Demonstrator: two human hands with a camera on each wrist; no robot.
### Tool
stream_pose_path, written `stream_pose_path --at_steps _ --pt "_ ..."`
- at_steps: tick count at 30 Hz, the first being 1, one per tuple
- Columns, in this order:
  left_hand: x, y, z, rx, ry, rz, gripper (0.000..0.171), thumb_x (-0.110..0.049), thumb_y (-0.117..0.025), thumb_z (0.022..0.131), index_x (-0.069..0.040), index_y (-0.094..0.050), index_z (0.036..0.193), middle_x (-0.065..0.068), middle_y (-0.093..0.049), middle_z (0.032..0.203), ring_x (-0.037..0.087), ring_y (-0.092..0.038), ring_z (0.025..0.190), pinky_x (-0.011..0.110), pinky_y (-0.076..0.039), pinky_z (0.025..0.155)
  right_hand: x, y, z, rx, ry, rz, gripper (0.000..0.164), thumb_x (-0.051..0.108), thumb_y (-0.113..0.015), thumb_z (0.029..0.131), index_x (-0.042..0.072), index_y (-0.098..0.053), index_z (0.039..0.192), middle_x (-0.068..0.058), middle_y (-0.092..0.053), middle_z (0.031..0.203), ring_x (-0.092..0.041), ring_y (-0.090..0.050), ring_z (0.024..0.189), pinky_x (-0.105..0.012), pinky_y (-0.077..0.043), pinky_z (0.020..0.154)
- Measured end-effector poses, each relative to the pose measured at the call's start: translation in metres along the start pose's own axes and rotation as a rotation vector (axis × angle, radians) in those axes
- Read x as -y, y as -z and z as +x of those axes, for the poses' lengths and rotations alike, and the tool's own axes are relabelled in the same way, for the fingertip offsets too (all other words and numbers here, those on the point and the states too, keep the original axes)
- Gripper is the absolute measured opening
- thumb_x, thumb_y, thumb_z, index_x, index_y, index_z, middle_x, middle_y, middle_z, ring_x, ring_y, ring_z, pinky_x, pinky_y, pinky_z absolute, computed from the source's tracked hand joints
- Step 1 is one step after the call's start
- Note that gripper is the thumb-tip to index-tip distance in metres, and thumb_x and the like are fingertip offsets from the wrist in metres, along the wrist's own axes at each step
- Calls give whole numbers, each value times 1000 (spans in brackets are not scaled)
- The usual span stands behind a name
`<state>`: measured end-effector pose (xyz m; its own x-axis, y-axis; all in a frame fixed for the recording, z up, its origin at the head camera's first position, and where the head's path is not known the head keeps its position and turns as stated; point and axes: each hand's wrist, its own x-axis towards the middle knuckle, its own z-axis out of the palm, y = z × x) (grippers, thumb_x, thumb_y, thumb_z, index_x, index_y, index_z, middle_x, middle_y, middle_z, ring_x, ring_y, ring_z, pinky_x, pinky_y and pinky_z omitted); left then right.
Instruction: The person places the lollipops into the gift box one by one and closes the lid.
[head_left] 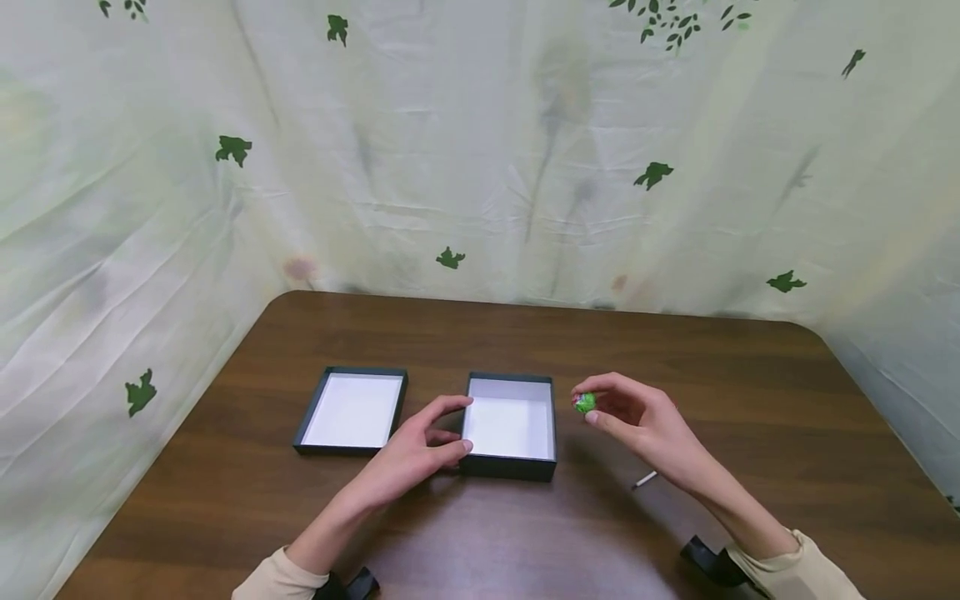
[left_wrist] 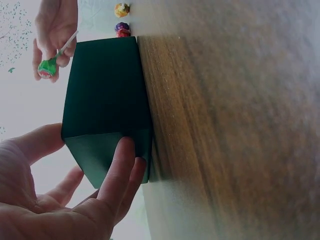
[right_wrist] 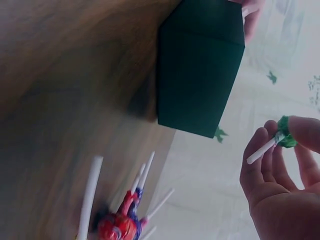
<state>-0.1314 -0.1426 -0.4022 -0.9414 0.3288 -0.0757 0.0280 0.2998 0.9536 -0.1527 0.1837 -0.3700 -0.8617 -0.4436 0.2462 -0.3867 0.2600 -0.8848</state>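
A dark green open-topped box [head_left: 510, 468] with a white inside stands on the table. My left hand [head_left: 412, 454] is at its left side, thumb and index fingertip at the rim. In the left wrist view, lower fingers [left_wrist: 120, 165] touch the box's end. To the right of the box, my right hand [head_left: 648, 421] is raised and pinches a lollipop [head_left: 583, 402] by its green-wrapped head. Its white stick [right_wrist: 261, 151] points back across the palm in the right wrist view.
A shallow tray-like lid [head_left: 352, 408], white inside, lies left of the box. Several lollipops [right_wrist: 120, 225] in red, purple and other wrappers lie right of the box; one white stick [head_left: 645, 480] shows beside the right forearm. Behind the wooden table [head_left: 540, 542] hangs a leaf-print curtain [head_left: 480, 167].
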Motion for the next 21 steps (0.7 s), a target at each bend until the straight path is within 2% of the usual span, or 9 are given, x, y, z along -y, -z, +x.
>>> stream_pose_path --at_steps 5,13,21 --pt "1 1 0 -2 3 13 54 -21 -71 90 -24 -50 140 3 -42 148 26 -61 112 35 -54 81 0 -7 10 14 -9 17 27 15 -73 91 21 -67 116 -7 -67 111 -26 -66 94 -33 -56 79" --pt "1 1 0 -2 10 8 54 -22 -71 90 -25 -50 140 1 -41 148 26 -60 113 35 -54 81 1 -19 26 44 -24 52 26 14 -74 89 8 -67 114 -5 -67 107 -26 -66 92 -35 -55 79" --pt "2 1 2 -4 19 5 53 -22 -70 91 -24 -50 139 3 -42 147 27 -60 114 36 -55 81 5 -30 43 96 -77 -31 26 25 -78 86 19 -69 110 -1 -68 102 -23 -64 88 -33 -55 76"
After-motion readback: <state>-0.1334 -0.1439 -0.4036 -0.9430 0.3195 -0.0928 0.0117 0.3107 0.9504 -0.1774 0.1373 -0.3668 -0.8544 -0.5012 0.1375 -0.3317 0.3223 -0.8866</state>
